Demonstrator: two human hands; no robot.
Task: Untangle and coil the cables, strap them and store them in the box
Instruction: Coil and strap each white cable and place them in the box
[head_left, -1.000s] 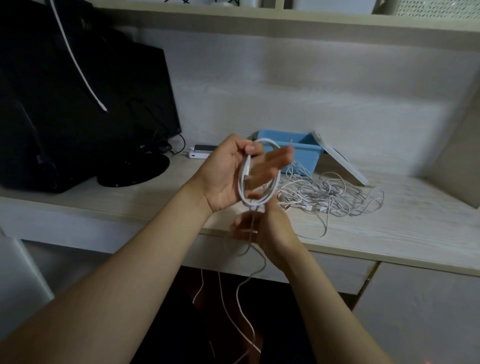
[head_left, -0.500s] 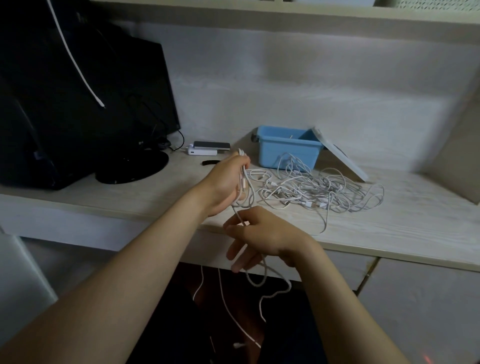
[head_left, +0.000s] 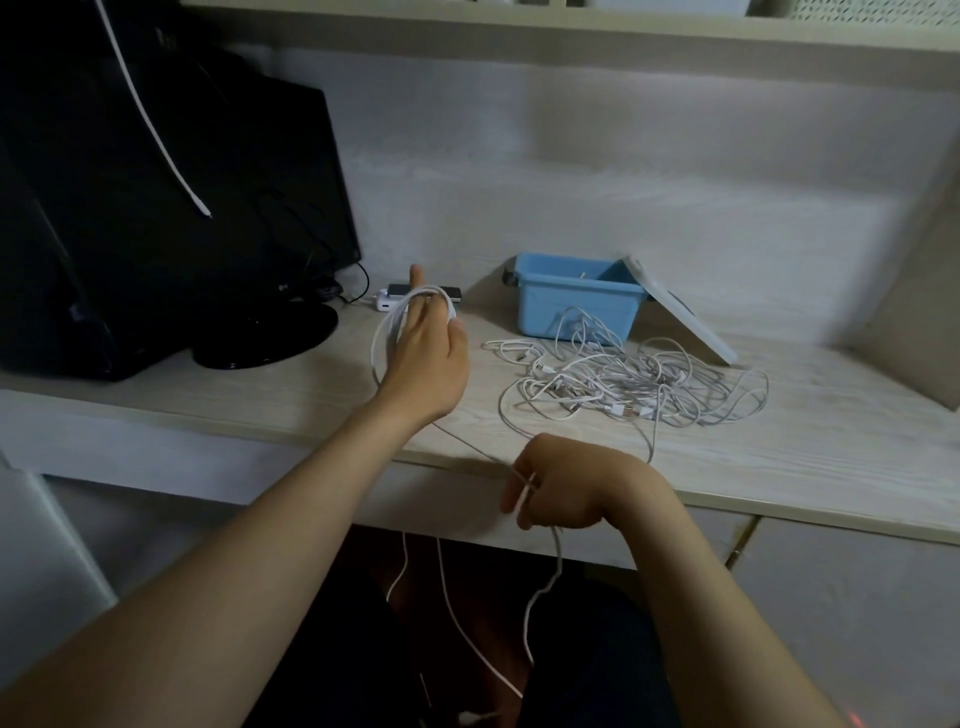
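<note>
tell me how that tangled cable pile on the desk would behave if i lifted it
Probably floppy: the tangled pile lies in thin, loose loops flat on the desk. Likely lifts as one clump, since strands cross everywhere. Probably light; trailing ends could snag.

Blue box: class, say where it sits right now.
Head view: the blue box stands at the back of the desk, right of centre, its white lid leaning on its right side and the cable tangle lying just in front.
</note>
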